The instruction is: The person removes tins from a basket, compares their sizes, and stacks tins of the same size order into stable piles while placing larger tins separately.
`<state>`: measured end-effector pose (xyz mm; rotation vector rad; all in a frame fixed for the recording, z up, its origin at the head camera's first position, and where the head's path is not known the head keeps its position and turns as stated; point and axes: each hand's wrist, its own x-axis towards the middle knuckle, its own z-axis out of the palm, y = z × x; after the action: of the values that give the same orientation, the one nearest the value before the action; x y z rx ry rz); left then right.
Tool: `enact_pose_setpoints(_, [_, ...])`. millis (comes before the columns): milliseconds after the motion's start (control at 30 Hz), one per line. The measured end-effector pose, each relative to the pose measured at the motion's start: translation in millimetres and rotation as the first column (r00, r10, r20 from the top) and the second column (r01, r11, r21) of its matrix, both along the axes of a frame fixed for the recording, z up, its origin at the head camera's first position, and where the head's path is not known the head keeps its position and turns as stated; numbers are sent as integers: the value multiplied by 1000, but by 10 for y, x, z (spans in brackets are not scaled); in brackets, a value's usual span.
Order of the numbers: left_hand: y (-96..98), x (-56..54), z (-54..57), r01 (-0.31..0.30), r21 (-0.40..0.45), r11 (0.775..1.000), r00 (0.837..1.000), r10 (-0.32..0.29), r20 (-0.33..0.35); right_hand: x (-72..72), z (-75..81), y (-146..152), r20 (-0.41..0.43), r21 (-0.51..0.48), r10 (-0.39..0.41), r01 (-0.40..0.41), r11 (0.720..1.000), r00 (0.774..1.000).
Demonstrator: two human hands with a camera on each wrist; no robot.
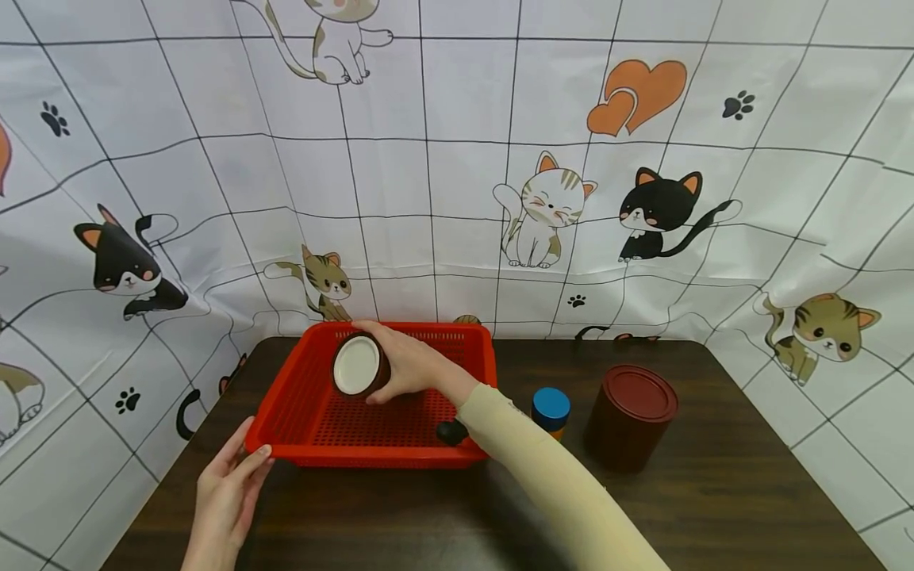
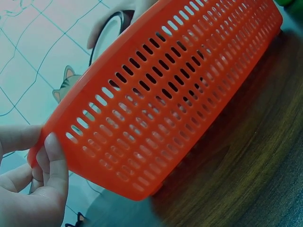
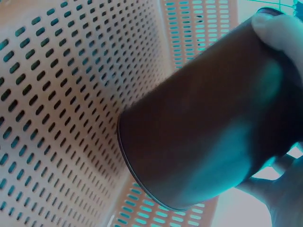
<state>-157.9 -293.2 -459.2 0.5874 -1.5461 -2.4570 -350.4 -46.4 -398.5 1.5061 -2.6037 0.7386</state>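
My right hand [image 1: 408, 361] grips a dark brown cylindrical canister [image 3: 199, 118] with a round white top, holding it near its upper end. The canister tilts inside the red slotted plastic basket [image 1: 357, 456], its lower end close to the basket's perforated floor in the right wrist view. At the near left corner of the basket, my left hand [image 1: 227, 484] pinches the rim between thumb and fingers. A rounded black knob or handle end [image 1: 452, 432] shows in the basket by the right forearm; the rest of it is hidden.
To the right of the basket stand a small jar with a blue lid [image 1: 551, 406] and a large brown canister with a dark red lid [image 1: 639, 392]. All sit on a dark wooden table [image 1: 743, 492], backed by a white cat-print sheet [image 1: 457, 182].
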Motion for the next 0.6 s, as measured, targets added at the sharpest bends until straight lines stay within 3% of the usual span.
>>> enact_pose_setpoints(267, [-13, 1, -12, 3, 9, 1000, 1000, -3, 19, 85, 204, 95, 91, -168, 40, -24, 985, 995])
enact_pose_setpoints(600, [-15, -9, -13, 14, 3, 1000, 999, -15, 30, 82, 428, 220, 141, -291, 56, -12, 957, 988])
